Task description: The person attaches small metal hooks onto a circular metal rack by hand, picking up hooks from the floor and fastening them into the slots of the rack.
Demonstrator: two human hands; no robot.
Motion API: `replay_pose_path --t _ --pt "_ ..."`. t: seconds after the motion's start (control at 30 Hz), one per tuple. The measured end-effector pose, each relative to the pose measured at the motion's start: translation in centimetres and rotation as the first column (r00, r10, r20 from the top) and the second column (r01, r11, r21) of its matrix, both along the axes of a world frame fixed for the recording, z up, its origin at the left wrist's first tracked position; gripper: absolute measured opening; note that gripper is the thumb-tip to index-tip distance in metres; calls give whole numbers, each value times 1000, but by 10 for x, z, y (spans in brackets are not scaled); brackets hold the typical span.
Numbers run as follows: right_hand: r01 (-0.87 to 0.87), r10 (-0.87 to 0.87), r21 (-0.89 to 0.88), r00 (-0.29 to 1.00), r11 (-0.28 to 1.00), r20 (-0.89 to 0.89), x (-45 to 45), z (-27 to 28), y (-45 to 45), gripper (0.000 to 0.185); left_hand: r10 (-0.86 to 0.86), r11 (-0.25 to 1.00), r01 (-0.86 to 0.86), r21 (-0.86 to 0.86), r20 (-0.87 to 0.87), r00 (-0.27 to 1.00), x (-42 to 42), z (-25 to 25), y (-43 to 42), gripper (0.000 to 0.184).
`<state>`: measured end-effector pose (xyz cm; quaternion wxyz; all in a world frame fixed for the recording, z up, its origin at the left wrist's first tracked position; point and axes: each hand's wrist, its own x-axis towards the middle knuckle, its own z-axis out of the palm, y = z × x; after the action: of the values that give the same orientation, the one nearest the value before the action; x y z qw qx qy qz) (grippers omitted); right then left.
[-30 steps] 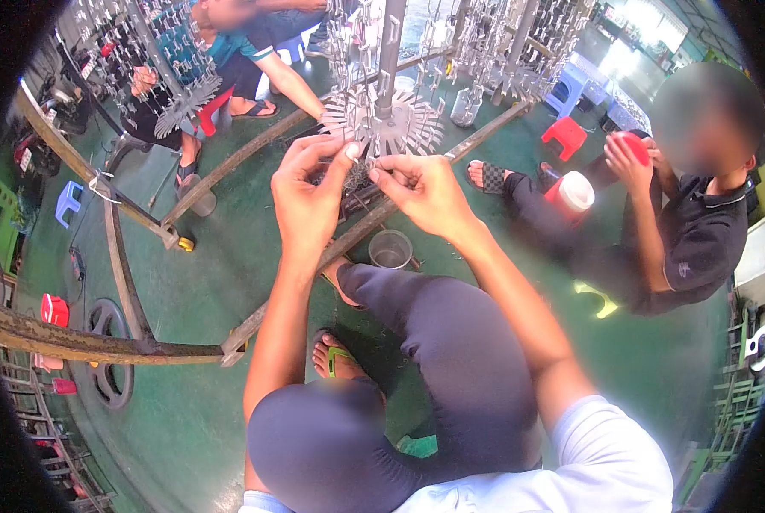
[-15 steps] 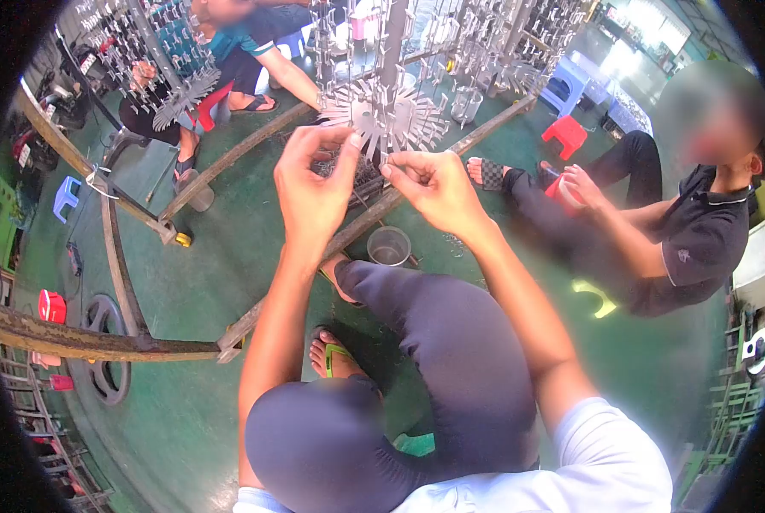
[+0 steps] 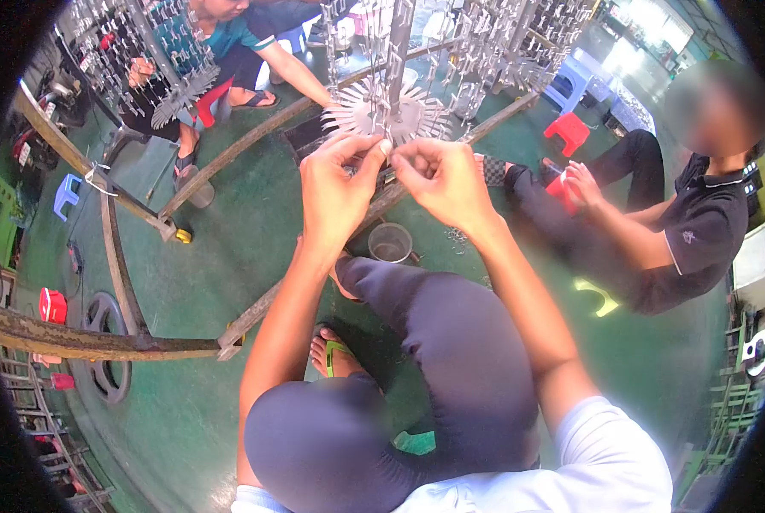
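My left hand is raised in front of the rack, thumb and index finger pinched together on something too small to make out. Close beside it on the right, my right hand has its fingertips curled and pressed together; whatever is between them is hidden. Just behind the fingertips is a round slotted metal disc on an upright pole. Strings of small metal pieces hang above the disc. A grey bucket stands on the floor below my hands.
A person in black sits at the right, holding a red cup. Another person reaches toward the disc from the back left. Metal frame bars cross the floor. A red stool and blue stools are at the back right.
My left hand has moved right, closer to my right hand, which has shifted slightly right. The seated person at the right has lowered their hands to the red cup.
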<state>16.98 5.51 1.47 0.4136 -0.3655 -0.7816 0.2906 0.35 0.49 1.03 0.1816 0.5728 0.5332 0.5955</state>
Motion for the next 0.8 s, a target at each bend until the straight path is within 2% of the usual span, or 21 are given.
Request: replay_pose_path --t 0.13,0.2,0.33,0.43,0.63,0.73,0.8 --pt "94 -91 63 994 994 -52 -9 14 -8 22 11 999 -13 42 42 999 -4 -8 8 21" --pt "65 -64 12 992 998 -106 -15 12 -4 23 28 994 -33 105 49 998 -3 -9 10 20" --pt "-29 10 -82 975 996 -222 -23 4 13 22 51 995 -51 90 3 999 -5 -6 9 20" --pt "-18 11 -33 975 999 -221 -24 3 16 21 52 994 -51 94 -1 999 -7 -5 9 20" --pt "90 -90 89 996 992 -9 -18 29 -7 21 61 992 -53 113 -69 996 -10 -1 7 18" --pt "76 -79 207 997 975 6 -19 27 -9 21 58 993 -46 108 -108 992 -9 -3 7 19" --pt "96 -98 176 995 980 0 -21 27 -8 21 71 989 -56 135 -110 991 -4 -5 7 19"
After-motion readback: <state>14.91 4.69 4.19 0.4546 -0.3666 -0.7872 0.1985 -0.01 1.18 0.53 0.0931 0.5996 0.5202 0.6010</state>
